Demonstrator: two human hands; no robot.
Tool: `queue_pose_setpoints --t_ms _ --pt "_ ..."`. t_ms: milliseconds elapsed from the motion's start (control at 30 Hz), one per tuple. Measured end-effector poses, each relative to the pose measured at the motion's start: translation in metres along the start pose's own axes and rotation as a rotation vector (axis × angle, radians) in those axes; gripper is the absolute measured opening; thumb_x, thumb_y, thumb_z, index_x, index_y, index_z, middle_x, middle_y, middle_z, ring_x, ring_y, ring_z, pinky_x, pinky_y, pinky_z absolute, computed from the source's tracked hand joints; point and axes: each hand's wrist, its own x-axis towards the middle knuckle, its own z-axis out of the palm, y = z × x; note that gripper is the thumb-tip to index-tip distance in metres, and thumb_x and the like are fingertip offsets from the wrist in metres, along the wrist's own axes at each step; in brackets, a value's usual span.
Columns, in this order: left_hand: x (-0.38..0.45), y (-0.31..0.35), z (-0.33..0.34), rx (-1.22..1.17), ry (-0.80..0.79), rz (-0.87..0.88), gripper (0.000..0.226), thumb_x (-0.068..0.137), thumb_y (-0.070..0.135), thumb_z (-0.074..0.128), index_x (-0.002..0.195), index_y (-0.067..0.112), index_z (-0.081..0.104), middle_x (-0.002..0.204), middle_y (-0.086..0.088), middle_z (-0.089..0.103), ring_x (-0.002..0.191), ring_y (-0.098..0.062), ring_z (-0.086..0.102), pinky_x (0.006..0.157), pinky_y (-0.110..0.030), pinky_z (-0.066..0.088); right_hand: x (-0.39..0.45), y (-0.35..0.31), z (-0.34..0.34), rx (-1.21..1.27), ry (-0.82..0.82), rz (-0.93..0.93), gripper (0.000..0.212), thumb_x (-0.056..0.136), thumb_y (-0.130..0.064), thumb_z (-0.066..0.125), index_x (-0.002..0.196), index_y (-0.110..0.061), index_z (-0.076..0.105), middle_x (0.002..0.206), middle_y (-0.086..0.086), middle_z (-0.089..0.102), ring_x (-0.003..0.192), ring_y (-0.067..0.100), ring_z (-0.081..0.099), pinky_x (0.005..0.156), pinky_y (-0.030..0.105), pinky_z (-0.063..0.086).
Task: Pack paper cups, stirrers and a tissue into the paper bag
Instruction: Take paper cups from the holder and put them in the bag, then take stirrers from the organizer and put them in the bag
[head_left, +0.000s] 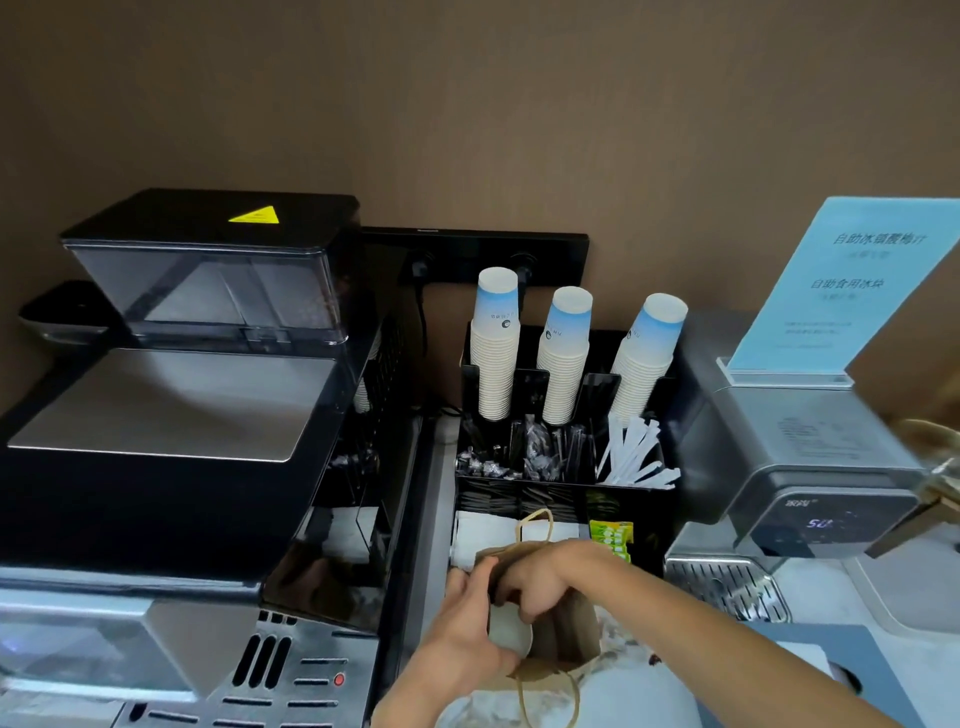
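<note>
Head view is looking down at a coffee station counter. Both hands are crowding the brown paper bag (558, 631), which is sitting at the near edge of the counter, right in front of the black organizer (566, 483). The left hand (467, 639) is cupping the bag's left side, fingers curled around it and around a white paper cup (511, 631) sitting at the bag's mouth. The right hand (540, 577) is coming in from the right with fingers bent down over the bag's top edge, touching the cup too; which hand is really carrying the cup's weight, can't tell. The right forearm is blocking part of the bag and the organizer's front row.

Behind the hands, three stacks of cups (563, 358) are leaning upside down in the organizer's back slots. White wrapped stirrers (636, 457) are fanning out of the right middle compartment, dark wrapped bits are filling the ones beside it. White tissues (488, 530) are lying in the front left compartment, partly hidden by the bag's handle, and green packets (613, 538) are standing just right of them. A big coffee machine (171, 467) is taking up the left, a grey dispenser (810, 452) with a blue sign (841, 280) on top is standing at the right.
</note>
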Motion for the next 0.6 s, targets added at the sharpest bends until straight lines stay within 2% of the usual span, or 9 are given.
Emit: queue_pose_setpoints --t_ms 133,233,333,367,433,533,600 --pt "0.005 0.001 -0.001 0.027 -0.003 -0.013 0.103 0.072 0.017 0.075 0.151 0.035 0.012 0.127 0.004 0.026 0.123 -0.01 0.039 0.107 -0.025 0.038 -0.043 0.013 -0.018 0.192 0.092 -0.104 0.055 0.097 -0.02 0.055 0.149 -0.016 0.04 0.152 0.006 0.048 0.135 0.026 0.049 0.111 0.04 0.043" --pt "0.007 0.001 0.001 0.026 -0.006 -0.035 0.104 0.071 0.019 0.076 0.151 0.035 0.011 0.135 0.003 0.023 0.135 -0.015 0.036 0.114 -0.03 0.034 -0.077 0.031 -0.04 0.375 0.167 -0.187 0.047 0.094 -0.016 0.06 0.141 -0.013 0.052 0.142 0.005 0.06 0.126 0.019 0.059 0.108 0.038 0.048" --pt "0.008 0.001 0.001 0.017 -0.008 -0.046 0.105 0.073 0.021 0.076 0.153 0.033 0.01 0.139 0.006 0.019 0.14 -0.017 0.032 0.117 -0.033 0.031 -0.095 0.05 -0.063 0.53 0.338 -0.251 0.031 0.087 -0.015 0.059 0.116 -0.015 0.07 0.109 0.003 0.078 0.09 0.007 0.071 0.086 0.03 0.057" --pt "0.008 0.001 0.002 0.014 -0.011 -0.05 0.104 0.073 0.021 0.076 0.152 0.033 0.01 0.14 0.006 0.018 0.14 -0.017 0.032 0.118 -0.034 0.03 -0.092 0.054 -0.069 0.579 0.425 -0.257 0.026 0.087 -0.014 0.058 0.108 -0.016 0.073 0.095 -0.001 0.08 0.078 0.004 0.071 0.081 0.026 0.056" --pt "0.008 0.001 0.002 0.024 -0.013 -0.052 0.104 0.074 0.021 0.076 0.153 0.033 0.01 0.144 0.006 0.017 0.142 -0.018 0.031 0.119 -0.037 0.029 -0.074 0.058 -0.081 0.681 0.603 -0.222 0.021 0.088 -0.011 0.057 0.097 -0.016 0.076 0.076 -0.006 0.077 0.066 0.005 0.067 0.077 0.028 0.054" --pt "0.006 0.002 0.001 0.039 -0.008 -0.066 0.103 0.075 0.022 0.076 0.153 0.033 0.01 0.148 0.003 0.016 0.142 -0.02 0.033 0.119 -0.04 0.031 -0.03 0.063 -0.095 0.677 0.819 -0.086 0.016 0.089 -0.02 0.069 0.103 -0.014 0.074 0.076 -0.006 0.071 0.071 0.011 0.065 0.068 0.022 0.051" --pt "0.005 0.001 0.002 0.045 -0.011 -0.082 0.104 0.075 0.022 0.075 0.153 0.035 0.008 0.154 0.001 0.012 0.144 -0.022 0.031 0.119 -0.041 0.031 -0.006 0.067 -0.101 0.532 0.883 0.02 0.032 0.088 -0.029 0.073 0.114 -0.012 0.07 0.086 0.001 0.073 0.082 0.016 0.067 0.073 0.026 0.051"
